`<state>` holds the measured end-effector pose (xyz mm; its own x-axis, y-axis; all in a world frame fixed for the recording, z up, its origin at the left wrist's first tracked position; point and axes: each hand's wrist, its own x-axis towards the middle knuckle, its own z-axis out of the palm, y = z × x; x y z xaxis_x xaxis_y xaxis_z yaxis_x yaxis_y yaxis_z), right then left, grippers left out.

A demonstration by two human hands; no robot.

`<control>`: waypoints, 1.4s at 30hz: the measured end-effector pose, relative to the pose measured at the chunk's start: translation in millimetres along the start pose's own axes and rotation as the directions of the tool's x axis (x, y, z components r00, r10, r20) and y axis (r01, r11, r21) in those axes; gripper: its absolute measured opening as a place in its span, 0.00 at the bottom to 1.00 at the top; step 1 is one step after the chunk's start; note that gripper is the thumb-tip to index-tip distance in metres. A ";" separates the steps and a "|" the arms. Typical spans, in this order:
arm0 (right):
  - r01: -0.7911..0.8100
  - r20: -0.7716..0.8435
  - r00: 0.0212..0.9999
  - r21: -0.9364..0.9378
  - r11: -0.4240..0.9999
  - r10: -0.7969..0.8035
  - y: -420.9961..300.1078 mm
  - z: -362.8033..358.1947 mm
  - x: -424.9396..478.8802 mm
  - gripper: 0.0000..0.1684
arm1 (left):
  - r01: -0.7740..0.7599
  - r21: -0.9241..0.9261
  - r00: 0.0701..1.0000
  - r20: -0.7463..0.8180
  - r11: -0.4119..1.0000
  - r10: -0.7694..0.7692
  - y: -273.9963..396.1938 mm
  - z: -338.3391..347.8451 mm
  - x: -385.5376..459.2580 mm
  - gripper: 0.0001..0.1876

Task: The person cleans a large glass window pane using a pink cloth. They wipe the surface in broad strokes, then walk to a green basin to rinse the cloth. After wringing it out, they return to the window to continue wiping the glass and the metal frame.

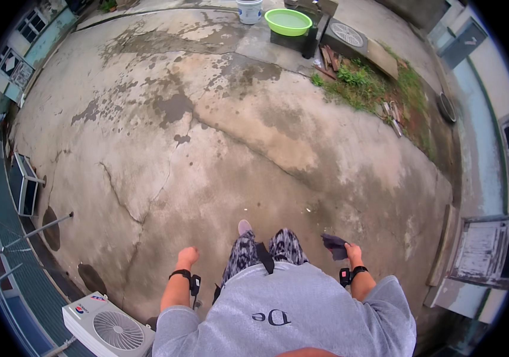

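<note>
My right hand [353,251] grips a dark cloth [335,247], which hangs out to the left of the fingers, above the concrete ground [236,178]. On the other side of my body, my left hand [188,255] is curled with nothing visible in it; how tightly the fingers are closed cannot be made out. Each wrist wears a black strap with a small device. Far ahead, a bright green basin [288,22] holds water on a dark block, with a white bucket [249,11] just left of it.
An outdoor air-conditioner unit [111,328] stands at lower left, near a metal pole [38,230] and a framed panel [25,185]. Grass and weeds [361,87] with wood scraps lie at upper right. A long plank [442,250] lies by the right wall. Cracks cross the concrete.
</note>
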<state>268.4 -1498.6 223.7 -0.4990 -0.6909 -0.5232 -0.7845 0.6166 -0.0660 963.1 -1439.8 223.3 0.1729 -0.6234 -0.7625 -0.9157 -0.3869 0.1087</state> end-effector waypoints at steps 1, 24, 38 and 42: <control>-0.030 0.048 0.998 0.023 0.999 0.029 -26.8 -11.3 11.0 0.26 | -0.023 -0.023 0.997 -0.071 0.999 0.021 12.8 -36.7 16.0 0.16; 0.268 -0.023 0.962 0.276 0.923 -0.273 -502.0 -221.0 502.4 0.21 | -0.005 -0.173 0.999 0.032 0.985 0.011 233.4 -421.2 366.7 0.16; -0.075 0.012 0.996 0.586 0.807 0.084 -634.1 -335.9 699.7 0.17 | -0.083 -0.192 0.987 -0.148 0.978 0.055 390.7 -747.4 587.0 0.15; 0.189 -0.123 0.981 0.477 0.859 -0.147 -726.7 -386.3 763.6 0.18 | -0.021 -0.283 0.985 -0.168 0.959 -0.028 421.8 -776.3 627.0 0.15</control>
<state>315.3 -2620.0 200.4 -0.4195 -0.8153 -0.3992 -0.5921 0.5790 -0.5604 966.8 -2521.3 286.2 0.2574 -0.7176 -0.6471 -0.7789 -0.5505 0.3006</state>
